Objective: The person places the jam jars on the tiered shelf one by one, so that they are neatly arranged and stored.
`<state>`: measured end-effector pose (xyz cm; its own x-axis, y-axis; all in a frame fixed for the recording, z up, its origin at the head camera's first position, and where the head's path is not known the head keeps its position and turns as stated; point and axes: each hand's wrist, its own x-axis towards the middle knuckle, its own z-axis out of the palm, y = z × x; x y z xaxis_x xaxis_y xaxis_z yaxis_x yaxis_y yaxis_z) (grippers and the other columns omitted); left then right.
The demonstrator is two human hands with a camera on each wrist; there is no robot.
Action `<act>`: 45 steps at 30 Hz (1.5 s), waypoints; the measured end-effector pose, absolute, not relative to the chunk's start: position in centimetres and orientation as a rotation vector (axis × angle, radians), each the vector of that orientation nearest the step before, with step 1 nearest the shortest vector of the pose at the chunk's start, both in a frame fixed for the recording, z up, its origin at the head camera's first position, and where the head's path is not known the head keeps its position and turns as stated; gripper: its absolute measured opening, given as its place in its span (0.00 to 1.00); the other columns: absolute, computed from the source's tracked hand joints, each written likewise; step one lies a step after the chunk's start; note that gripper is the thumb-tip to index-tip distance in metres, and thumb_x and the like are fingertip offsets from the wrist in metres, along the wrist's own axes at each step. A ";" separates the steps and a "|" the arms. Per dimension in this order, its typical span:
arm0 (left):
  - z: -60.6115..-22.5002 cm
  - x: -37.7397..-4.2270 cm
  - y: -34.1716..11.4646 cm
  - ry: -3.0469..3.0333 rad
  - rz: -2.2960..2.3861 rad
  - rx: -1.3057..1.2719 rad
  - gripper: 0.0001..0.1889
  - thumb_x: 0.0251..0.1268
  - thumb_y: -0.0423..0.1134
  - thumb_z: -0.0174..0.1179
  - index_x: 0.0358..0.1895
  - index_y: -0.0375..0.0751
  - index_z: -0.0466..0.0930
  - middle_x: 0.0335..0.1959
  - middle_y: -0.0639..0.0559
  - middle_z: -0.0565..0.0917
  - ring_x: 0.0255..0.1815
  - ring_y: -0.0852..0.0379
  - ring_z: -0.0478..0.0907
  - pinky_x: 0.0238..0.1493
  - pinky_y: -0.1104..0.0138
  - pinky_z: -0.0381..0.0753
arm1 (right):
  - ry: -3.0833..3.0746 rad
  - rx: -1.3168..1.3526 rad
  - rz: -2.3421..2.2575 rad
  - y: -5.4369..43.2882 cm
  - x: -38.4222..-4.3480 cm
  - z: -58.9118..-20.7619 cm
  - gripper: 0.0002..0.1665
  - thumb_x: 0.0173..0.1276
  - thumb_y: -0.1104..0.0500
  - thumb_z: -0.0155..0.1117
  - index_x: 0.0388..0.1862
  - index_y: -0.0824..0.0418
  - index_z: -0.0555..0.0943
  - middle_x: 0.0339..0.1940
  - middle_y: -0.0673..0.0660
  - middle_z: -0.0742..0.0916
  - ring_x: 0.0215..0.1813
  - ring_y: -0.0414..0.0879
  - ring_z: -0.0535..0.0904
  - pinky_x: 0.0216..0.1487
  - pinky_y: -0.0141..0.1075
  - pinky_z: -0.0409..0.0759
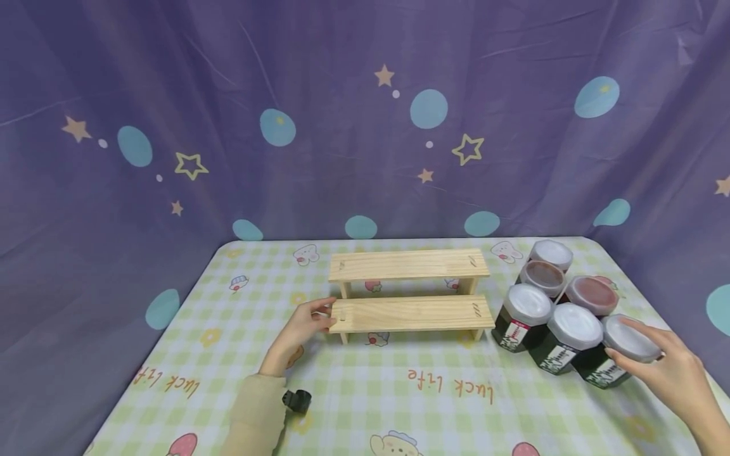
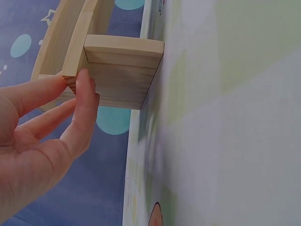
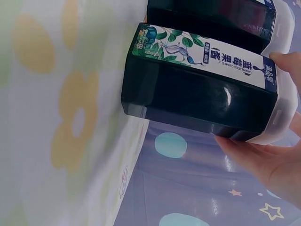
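Gripping a jar (image 3: 200, 96), the right hand (image 1: 672, 373) has five other jars (image 1: 575, 327) crowded alongside; the left hand (image 1: 303, 329) pinches the shelf (image 1: 410, 314).

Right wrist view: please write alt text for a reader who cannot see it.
A right hand grips a dark jar near its whitish lid, a leafy label facing the camera. Another dark jar is beside it, with a patterned cloth and purple starry curtain in view.

purple curtain (image 1: 342, 171) (starry, creased), checked tablecloth (image 1: 365, 386)
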<state>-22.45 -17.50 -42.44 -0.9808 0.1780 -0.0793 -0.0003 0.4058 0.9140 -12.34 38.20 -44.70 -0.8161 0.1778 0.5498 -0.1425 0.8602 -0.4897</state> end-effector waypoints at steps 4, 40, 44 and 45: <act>-42.4 -22.4 -17.5 2.480 1.625 0.162 0.25 0.55 0.27 0.57 0.59 0.29 0.65 0.45 0.36 0.73 0.30 0.55 0.76 0.32 0.65 0.81 | -2.383 -0.026 0.701 39.9 -13.2 -47.0 0.39 0.35 0.54 0.77 0.53 0.44 0.77 0.49 0.40 0.76 0.55 0.22 0.60 0.47 0.25 0.63; -42.8 -22.5 -17.7 2.492 1.636 0.151 0.25 0.55 0.26 0.57 0.59 0.30 0.66 0.43 0.38 0.73 0.29 0.56 0.76 0.34 0.61 0.81 | -2.225 -0.011 0.669 36.7 -12.7 -35.8 0.35 0.39 0.63 0.72 0.52 0.66 0.76 0.36 0.78 0.77 0.38 0.26 0.66 0.26 0.17 0.60; -42.8 -22.4 -17.7 2.501 1.623 0.165 0.25 0.55 0.27 0.57 0.59 0.31 0.66 0.43 0.38 0.74 0.30 0.57 0.75 0.34 0.61 0.81 | -2.143 0.010 0.655 36.0 -12.5 -34.8 0.34 0.47 0.47 0.67 0.50 0.66 0.77 0.37 0.80 0.75 0.40 0.15 0.54 0.31 0.15 0.52; -42.8 -22.4 -17.7 2.503 1.622 0.164 0.25 0.55 0.27 0.57 0.59 0.31 0.66 0.43 0.38 0.74 0.29 0.57 0.75 0.34 0.60 0.81 | -2.123 0.014 0.656 35.9 -12.6 -34.6 0.34 0.49 0.45 0.66 0.50 0.67 0.77 0.38 0.81 0.75 0.41 0.15 0.54 0.33 0.15 0.51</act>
<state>-22.43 -17.73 -42.81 -0.9821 0.1749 -0.0693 0.0083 0.4080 0.9130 -12.60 35.86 -34.57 -0.6058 0.2248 0.7632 -0.2448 0.8601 -0.4476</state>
